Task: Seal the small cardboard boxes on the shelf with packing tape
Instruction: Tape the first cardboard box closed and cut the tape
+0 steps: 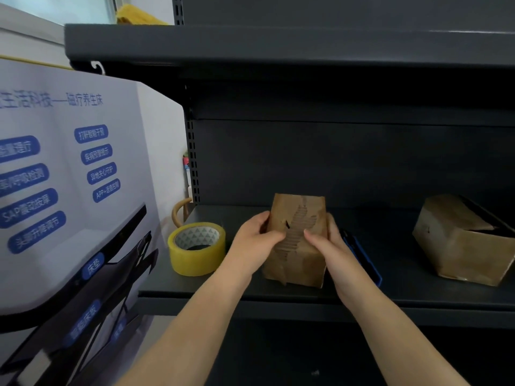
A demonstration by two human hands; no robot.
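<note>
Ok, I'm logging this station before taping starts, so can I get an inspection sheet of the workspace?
Surface: dark metal shelf, another shelf above.
Job's things: worn cardboard box with torn top; second box at right, flap open; yellow tape roll at left, untouched.
Clutter: blue-edged dark object behind the right hand.
Hands: left hand and right hand hold the worn box by its sides.
Cables: nothing seen.
Surroundings: printed poster at left.
</note>
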